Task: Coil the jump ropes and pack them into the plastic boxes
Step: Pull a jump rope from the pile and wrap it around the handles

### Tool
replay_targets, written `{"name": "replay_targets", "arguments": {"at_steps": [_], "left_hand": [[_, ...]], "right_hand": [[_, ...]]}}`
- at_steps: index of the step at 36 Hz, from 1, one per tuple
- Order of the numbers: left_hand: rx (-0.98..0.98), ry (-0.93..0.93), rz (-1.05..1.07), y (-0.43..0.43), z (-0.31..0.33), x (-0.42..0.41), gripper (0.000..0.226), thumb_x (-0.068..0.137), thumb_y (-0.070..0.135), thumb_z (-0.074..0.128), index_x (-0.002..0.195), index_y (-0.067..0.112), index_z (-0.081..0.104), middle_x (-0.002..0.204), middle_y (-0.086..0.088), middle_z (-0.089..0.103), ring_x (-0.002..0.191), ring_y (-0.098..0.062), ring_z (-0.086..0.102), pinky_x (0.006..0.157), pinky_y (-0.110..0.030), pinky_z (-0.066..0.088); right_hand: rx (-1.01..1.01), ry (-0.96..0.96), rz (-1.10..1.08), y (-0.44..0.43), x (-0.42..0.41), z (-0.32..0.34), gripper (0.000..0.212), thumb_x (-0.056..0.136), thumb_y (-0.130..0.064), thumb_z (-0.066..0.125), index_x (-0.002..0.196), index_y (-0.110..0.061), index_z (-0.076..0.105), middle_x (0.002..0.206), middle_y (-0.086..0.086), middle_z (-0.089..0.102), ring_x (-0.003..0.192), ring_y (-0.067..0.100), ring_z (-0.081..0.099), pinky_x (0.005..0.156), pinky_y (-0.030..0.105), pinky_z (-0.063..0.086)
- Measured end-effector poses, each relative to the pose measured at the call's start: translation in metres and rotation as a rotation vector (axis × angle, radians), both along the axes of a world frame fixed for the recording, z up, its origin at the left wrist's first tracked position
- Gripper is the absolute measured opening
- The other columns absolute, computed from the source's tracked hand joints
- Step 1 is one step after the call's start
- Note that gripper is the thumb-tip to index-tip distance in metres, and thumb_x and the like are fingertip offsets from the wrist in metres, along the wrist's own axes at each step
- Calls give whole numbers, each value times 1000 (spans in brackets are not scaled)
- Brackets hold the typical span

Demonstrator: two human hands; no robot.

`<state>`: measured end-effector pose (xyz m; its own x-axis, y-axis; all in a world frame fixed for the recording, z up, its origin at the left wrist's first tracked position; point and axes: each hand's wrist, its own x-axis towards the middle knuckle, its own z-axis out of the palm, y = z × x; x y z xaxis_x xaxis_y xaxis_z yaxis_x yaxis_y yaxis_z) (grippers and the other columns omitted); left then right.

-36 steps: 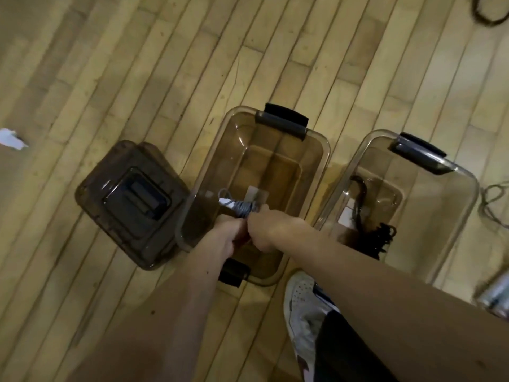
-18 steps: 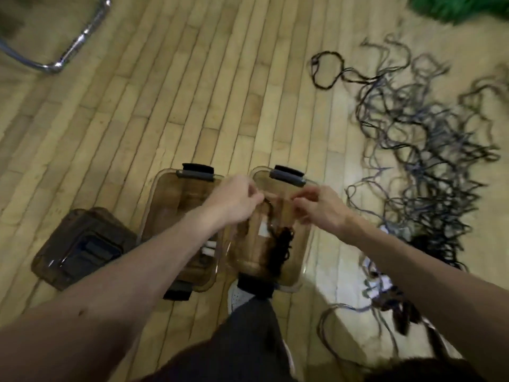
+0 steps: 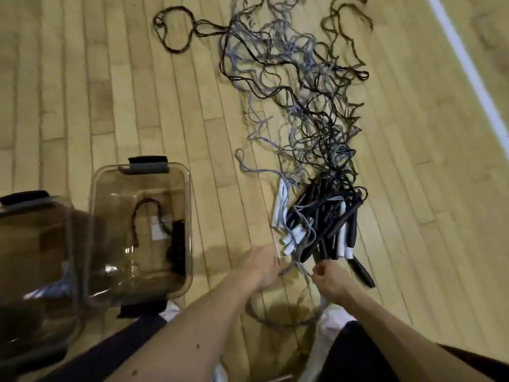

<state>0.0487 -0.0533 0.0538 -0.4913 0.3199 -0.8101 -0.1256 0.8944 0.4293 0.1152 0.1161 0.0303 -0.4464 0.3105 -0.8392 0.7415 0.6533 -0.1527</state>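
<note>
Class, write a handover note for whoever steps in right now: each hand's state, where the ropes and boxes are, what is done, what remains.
Left hand: reaches the pile's near edge; grip unclear from blur.
Right hand: fingers curled, apparently pinching a thin grey rope cord.
Tangled pile of black and grey jump ropes: loose on the wooden floor, handles nearest.
Clear brown-tinted plastic box beside the pile: holds one dark rope with a black handle.
Second clear plastic box, far left: contents blurred.
Done: at least one rope packed.
Left: coil and pack the pile.
</note>
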Motion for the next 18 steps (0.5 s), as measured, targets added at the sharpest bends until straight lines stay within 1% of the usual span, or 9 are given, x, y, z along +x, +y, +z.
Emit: {"name": "replay_targets", "arguments": {"at_steps": [2,4,6,8,9,11,14,16,18], "left_hand": [[-6,-45,21,9,-30,14,25,102,23,51,123,11,59,126,-10,61,114,-29,59,98,-40,50],[-16,-69,22,13,-56,23,33,102,22,52,133,11,52,133,-10,55,120,-30,55,101,-42,48],[-30,-74,7,16,-77,32,40,102,23,53,140,13,45,139,-10,48,124,-30,52,103,-45,46],[-57,-42,-46,18,-91,40,45,100,25,56,142,17,39,141,-7,43,121,-30,52,101,-46,46],[-84,-9,-121,18,-95,41,46,99,24,58,139,18,38,138,-8,45,117,-29,54,97,-45,48],[-154,15,-293,17,-98,45,47,98,19,59,139,16,35,131,-10,53,113,-30,58,90,-42,50],[-231,-37,-465,16,-100,51,43,101,3,46,143,12,40,135,-12,56,123,-31,55,95,-40,46],[-229,-113,-474,11,-98,54,32,105,11,42,135,10,52,134,-12,57,123,-30,56,96,-38,46],[-148,-208,-387,7,-88,52,30,108,27,41,123,8,59,129,-13,60,114,-25,59,86,-32,44]], "right_hand": [[-10,-66,36,0,13,-23,6,95,-18,54,92,-13,56,85,3,58,78,19,54,67,32,46],[-28,-104,15,-2,23,-44,17,96,-18,56,111,-12,55,105,5,61,91,19,59,73,31,50],[-22,-109,-11,-3,29,-58,29,94,-13,55,123,-11,50,118,8,58,101,21,58,78,31,50],[4,-117,4,-3,31,-68,38,94,-13,55,131,-11,46,129,9,53,112,26,56,91,36,51],[13,-115,-1,-2,31,-71,41,95,-14,57,133,-12,44,133,9,51,118,27,55,98,39,50],[13,-123,-22,0,29,-76,43,93,-16,62,132,-14,43,131,8,53,121,28,55,103,42,49],[-14,-158,-12,1,27,-80,30,91,-22,68,114,-17,49,116,6,61,106,24,60,93,38,53],[-14,-184,34,-2,27,-77,23,91,-28,67,107,-17,56,110,5,63,101,23,60,91,38,55],[18,-169,40,-7,26,-72,29,91,-29,66,113,-15,53,118,7,59,109,26,57,96,40,52]]}}
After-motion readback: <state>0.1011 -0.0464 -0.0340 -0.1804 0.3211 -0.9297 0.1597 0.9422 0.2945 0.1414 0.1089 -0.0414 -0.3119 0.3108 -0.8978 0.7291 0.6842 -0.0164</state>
